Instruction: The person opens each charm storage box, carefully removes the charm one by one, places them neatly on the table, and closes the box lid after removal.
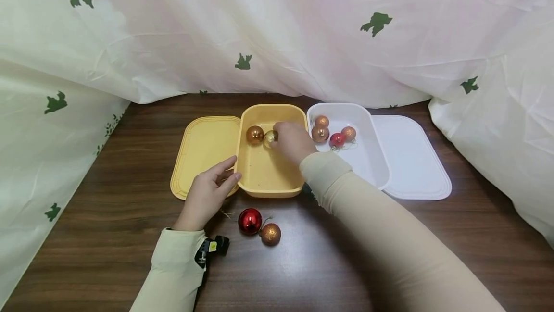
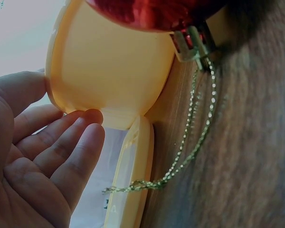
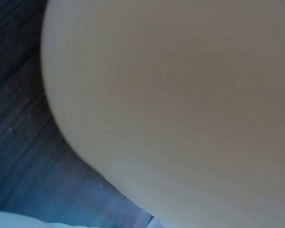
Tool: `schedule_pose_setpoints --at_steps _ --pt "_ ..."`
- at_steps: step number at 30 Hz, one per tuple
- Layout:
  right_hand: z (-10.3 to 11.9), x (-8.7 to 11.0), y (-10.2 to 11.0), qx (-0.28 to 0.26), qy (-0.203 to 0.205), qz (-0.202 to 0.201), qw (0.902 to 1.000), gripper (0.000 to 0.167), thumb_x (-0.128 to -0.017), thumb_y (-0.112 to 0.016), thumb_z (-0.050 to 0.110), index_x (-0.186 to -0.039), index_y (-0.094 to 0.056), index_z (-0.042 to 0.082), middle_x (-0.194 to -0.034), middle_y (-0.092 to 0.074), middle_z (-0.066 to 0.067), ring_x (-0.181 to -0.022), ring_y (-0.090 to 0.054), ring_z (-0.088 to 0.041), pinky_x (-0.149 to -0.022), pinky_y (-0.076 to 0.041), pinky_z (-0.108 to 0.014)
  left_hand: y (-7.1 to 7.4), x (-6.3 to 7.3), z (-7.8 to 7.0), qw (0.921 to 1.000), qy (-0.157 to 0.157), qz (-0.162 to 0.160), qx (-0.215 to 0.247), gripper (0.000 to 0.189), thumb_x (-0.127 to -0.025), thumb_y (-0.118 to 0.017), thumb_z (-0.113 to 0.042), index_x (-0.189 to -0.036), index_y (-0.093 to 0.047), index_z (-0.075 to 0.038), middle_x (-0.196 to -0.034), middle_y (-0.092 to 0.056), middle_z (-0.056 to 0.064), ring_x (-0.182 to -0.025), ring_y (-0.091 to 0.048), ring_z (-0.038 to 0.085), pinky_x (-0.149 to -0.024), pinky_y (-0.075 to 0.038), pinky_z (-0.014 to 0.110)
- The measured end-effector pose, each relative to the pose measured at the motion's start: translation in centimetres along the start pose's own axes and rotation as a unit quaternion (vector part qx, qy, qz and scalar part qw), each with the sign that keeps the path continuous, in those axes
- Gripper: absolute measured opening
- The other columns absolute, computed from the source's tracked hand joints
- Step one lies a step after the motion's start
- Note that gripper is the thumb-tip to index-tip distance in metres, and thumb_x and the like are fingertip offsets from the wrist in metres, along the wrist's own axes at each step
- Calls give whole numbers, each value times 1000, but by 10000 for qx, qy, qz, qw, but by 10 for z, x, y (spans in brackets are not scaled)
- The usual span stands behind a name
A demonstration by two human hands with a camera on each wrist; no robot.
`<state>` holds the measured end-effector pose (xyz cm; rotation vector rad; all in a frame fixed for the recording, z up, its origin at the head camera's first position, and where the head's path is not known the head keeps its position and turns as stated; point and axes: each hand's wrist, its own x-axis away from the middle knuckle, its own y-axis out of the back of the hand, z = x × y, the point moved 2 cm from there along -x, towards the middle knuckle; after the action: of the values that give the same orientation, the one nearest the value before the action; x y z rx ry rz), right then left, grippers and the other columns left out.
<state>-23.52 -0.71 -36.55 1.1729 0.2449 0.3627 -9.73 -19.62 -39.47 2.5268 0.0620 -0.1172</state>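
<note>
Inside the yellow box point(image 1: 270, 177), my right hand point(image 1: 294, 142) pinches a shiny gold Christmas ball point(image 1: 270, 137). Just left of that lies a bronze Christmas ball point(image 1: 255, 135). My left hand point(image 1: 207, 194) is at the box's near left corner, fingers mostly extended, its thumb at the wall. On the table before the box lie a shiny red Christmas ball point(image 1: 250, 221) and a glittery orange one point(image 1: 270, 234). The red ball's cap and gold hanging cord point(image 2: 211, 95) show in the left wrist view. A pale blurred surface fills most of the right wrist view, and the right hand is hidden there.
Against the yellow box's right side stands a white box point(image 1: 363, 158) holding several orange, bronze and red balls. A yellow lid point(image 1: 207, 146) lies to the left, a white lid point(image 1: 415, 158) to the right. White cloth point(image 1: 277, 28) hangs behind the wooden table point(image 1: 108, 235).
</note>
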Motion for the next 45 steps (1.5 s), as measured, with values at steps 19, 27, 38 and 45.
schedule_pose_setpoints --at_steps 19,27,38,45 --pt "1 2 13 -612 3 120 9981 46 -91 -75 29 -129 -65 6 -124 -68 -10 -109 -63 -26 -100 -48 -39 3 0 -1 10000 17 25 -16 48 -99 -66 -26 -143 -56 -9 -134 -64 12 -108 -69 25 -85 -58 42" --pt "3 10 21 -1234 137 76 9922 47 -90 -78 29 -129 -66 4 -119 -71 -8 -110 -65 -21 -101 -49 -35 1 0 0 9999 109 75 -37 48 -100 -65 -26 -144 -56 -9 -136 -62 12 -110 -68 25 -87 -58 42" --pt "7 38 31 -1973 192 -44 9801 50 -89 -79 33 -131 -66 9 -122 -70 -5 -108 -66 -21 -96 -51 -36 -1 0 -2 9998 144 116 -26 49 -100 -65 -27 -144 -55 -9 -136 -62 12 -109 -68 26 -85 -58 42" --pt "11 57 38 -2293 293 -196 9727 48 -87 -80 33 -127 -68 10 -121 -70 -4 -109 -67 -22 -97 -52 -38 0 1 -2 9999 132 96 -31 49 -100 -65 -27 -144 -55 -8 -133 -64 13 -107 -69 26 -83 -59 41"
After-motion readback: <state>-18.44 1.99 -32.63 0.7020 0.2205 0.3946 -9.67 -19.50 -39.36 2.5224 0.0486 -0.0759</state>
